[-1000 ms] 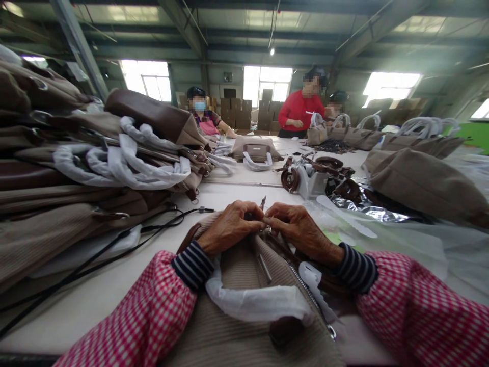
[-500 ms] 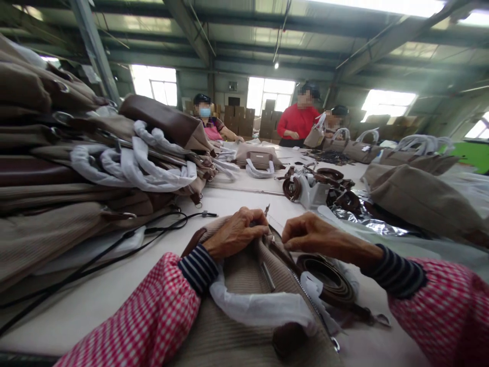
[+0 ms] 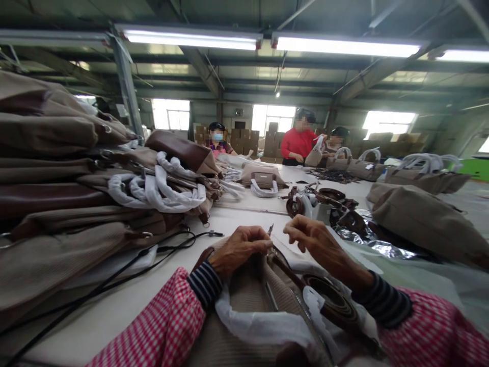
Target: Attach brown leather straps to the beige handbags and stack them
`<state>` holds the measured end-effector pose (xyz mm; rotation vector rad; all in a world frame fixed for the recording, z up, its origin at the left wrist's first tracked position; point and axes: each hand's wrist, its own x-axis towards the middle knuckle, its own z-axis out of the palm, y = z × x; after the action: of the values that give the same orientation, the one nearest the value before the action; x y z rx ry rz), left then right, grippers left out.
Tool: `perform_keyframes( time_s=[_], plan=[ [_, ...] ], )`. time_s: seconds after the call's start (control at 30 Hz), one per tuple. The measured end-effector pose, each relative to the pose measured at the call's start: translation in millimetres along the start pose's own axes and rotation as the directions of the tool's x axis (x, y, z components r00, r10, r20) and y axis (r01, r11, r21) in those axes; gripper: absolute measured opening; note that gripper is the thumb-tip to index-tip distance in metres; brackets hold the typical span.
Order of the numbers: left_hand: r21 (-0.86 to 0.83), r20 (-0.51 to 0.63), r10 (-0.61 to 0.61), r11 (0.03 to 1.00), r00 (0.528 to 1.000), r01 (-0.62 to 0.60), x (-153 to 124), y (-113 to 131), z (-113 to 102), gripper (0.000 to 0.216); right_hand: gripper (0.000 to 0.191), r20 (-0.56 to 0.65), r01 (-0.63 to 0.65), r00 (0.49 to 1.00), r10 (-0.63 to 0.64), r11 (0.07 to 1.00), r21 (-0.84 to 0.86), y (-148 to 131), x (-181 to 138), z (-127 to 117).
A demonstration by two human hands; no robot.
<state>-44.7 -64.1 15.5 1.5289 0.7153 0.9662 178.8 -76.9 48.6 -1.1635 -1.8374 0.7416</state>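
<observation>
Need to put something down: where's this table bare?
Bare tabletop shows beyond the left hand, between stacked bags and strap pile, and between black cords and the left sleeve. The bags crowd the left, plastic sheeting the right.

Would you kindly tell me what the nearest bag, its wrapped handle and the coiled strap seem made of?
Nearest bag: matte, probably ribbed fabric, judging by its fine parallel ridges.
Wrapped handle: thin white wrapping, paper or soft plastic, given its creases; the core is hidden.
Coiled strap: perhaps leather or imitation, from its smooth-looking brown surface.
</observation>
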Motion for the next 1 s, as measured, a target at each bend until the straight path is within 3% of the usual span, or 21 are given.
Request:
perform_keyframes(
  time_s=[0.17, 0.3, 0.53, 0.8, 1.0],
  plan=[
    [-0.083, -0.062, -0.021, 0.996, 0.998, 0.016, -1.0, -1.8, 1.0, 0.038, 0.045, 0.091, -0.127, 0.991, 0.095, 0.877, 0.464, 2.0, 12.8, 30.6],
    [-0.117, -0.111, -0.051, 0.992, 0.993, 0.038, 0.4, -7.5, 0.3, 0.037, 0.047, 0.105, -0.173, 0.985, 0.137, 0.764, 0.621, 15.3, 15.2, 36.8],
    [-0.029, -0.142, -0.055, 0.998, 0.988, 0.051, 1.7, -10.7, 1.9, 0.038, 0.043, 0.127, -0.214, 0.977, 0.174, 0.714, 0.667, 26.9, 13.5, 38.9],
    [0.049, -0.167, -0.006, 0.999, 0.986, 0.015, -1.3, -4.2, 5.7, 0.034, 0.042, 0.077, -0.206, 0.977, 0.199, 0.792, 0.575, 13.7, 4.0, 45.1],
    [0.122, -0.158, -0.001, 0.992, 0.987, 0.021, -3.9, -6.8, 4.8, 0.033, 0.043, 0.068, -0.189, 0.981, 0.184, 0.795, 0.576, 11.4, 2.9, 47.8]
  ],
)
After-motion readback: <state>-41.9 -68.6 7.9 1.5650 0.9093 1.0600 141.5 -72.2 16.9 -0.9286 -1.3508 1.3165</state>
